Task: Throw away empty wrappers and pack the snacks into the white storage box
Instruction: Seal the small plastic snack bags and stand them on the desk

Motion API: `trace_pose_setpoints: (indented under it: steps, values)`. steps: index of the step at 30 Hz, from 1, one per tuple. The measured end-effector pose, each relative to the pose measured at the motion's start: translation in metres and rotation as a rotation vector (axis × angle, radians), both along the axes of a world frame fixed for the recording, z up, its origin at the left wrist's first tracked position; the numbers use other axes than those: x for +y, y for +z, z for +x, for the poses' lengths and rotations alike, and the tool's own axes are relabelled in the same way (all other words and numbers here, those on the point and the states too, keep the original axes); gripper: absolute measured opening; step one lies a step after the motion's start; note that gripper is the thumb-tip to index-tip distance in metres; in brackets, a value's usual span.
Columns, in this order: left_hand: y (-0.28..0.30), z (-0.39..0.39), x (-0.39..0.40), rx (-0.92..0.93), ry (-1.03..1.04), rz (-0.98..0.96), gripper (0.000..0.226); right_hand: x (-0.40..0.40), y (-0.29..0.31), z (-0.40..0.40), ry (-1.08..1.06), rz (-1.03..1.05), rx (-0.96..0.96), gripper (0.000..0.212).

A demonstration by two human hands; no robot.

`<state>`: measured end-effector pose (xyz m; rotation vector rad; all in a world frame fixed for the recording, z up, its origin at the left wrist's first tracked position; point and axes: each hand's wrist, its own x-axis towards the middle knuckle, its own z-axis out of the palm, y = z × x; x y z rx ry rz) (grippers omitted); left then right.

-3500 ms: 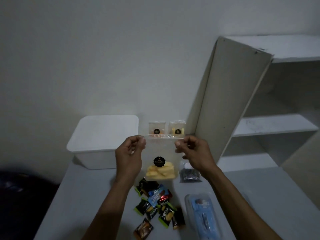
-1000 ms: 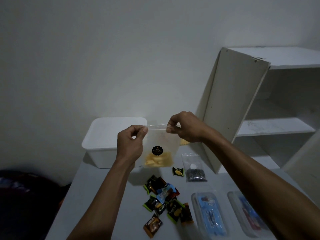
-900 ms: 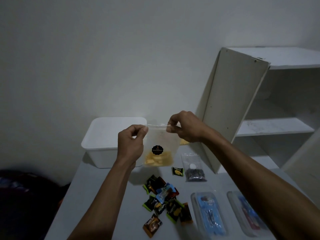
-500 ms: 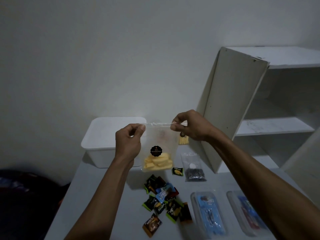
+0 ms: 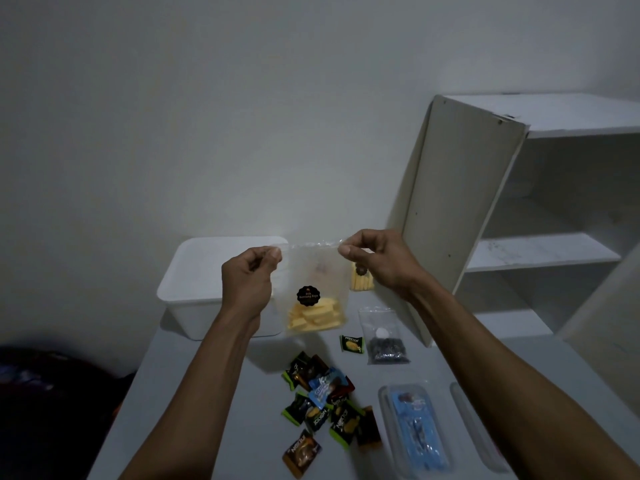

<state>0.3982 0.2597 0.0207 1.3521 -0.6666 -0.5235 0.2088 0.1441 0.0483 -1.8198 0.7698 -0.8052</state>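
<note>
I hold a clear zip bag [image 5: 317, 299] with yellow snack sticks and a round black label in the air above the table. My left hand [image 5: 248, 284] pinches its top left corner and my right hand [image 5: 377, 263] pinches its top right corner. Behind it, at the table's far left, stands the white storage box [image 5: 199, 282] with its lid on. A pile of small dark snack packets [image 5: 322, 403] lies on the table below the bag. One more packet [image 5: 352, 343] lies apart near a clear bag of dark pieces [image 5: 383, 337].
A second bag of yellow sticks [image 5: 361, 280] shows behind my right hand. A clear tray with a blue wrapper [image 5: 415, 427] lies at the front right, another tray [image 5: 474, 427] beside it. A white shelf unit [image 5: 519, 209] with an open door stands at the right.
The bag is stretched a little wider between my hands and hangs straighter than a second ago. My right hand has shifted slightly right and up. Things on the table have not moved.
</note>
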Motion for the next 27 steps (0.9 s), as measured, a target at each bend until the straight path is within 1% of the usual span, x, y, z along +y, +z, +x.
trace_pose_setpoints:
  steps: [4, 6, 8, 12, 16, 18, 20, 24, 27]
  values:
    - [0.003, -0.001, 0.0, 0.005, 0.001, 0.002, 0.006, -0.001, 0.0, 0.001, 0.006, 0.097, -0.028, 0.005]
    - [0.006, -0.004, -0.001, -0.005, -0.011, 0.006, 0.008, 0.0, 0.001, 0.005, 0.025, 0.122, -0.024, 0.012]
    - [0.007, -0.008, -0.002, -0.001, -0.023, 0.014, 0.009, 0.003, 0.001, 0.011, 0.002, 0.103, -0.021, 0.014]
    - [0.008, -0.01, -0.001, -0.004, -0.06, 0.037, 0.005, 0.003, -0.003, 0.015, -0.064, 0.068, -0.049, 0.01]
    - [0.01, -0.014, -0.002, -0.038, -0.102, 0.024, 0.002, 0.004, 0.0, 0.016, -0.033, 0.111, -0.047, 0.009]
    - [0.011, -0.016, -0.003, -0.041, -0.087, 0.013, 0.001, 0.006, 0.002, 0.018, -0.007, 0.111, -0.025, 0.018]
    - [0.012, -0.018, -0.004, -0.045, -0.071, 0.009, 0.007, 0.007, 0.004, 0.019, -0.011, 0.096, -0.01, 0.023]
    - [0.014, -0.023, -0.003, -0.061, -0.06, 0.023, 0.01, 0.009, 0.004, 0.02, -0.029, 0.073, -0.039, 0.016]
    - [0.015, -0.023, -0.003, -0.073, -0.067, 0.025, 0.011, 0.009, 0.005, 0.017, -0.026, 0.052, -0.022, 0.017]
